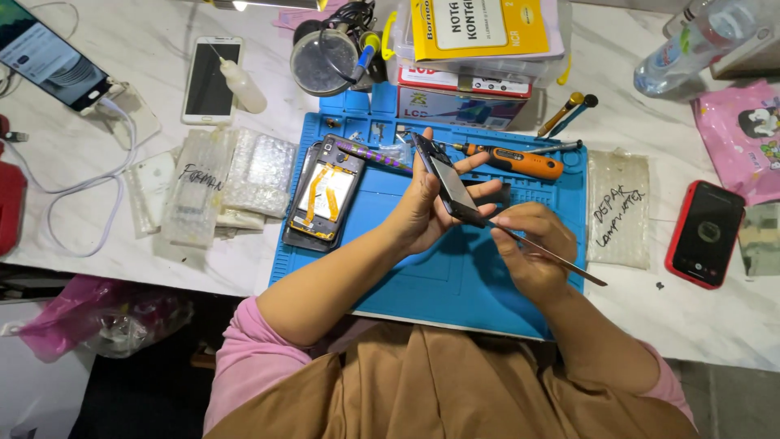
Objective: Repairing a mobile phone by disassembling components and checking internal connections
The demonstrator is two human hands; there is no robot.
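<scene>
My left hand (pixel 426 207) grips a dark phone screen panel (pixel 447 183), held tilted on edge above the blue work mat (pixel 422 276). My right hand (pixel 528 244) pinches a thin flat metal pry tool (pixel 561 260), whose tip touches the lower end of the panel. An opened phone body (pixel 325 195) with yellow ribbon cables lies on the mat, left of my left hand.
An orange screwdriver (pixel 516 161) lies at the mat's far edge. Bubble-wrap packets (pixel 219 183) sit left, another (pixel 619 207) right. A red phone (pixel 705 234) lies at right, a white phone (pixel 211 79) with a small bottle far left. Boxes (pixel 471 57) stand behind the mat.
</scene>
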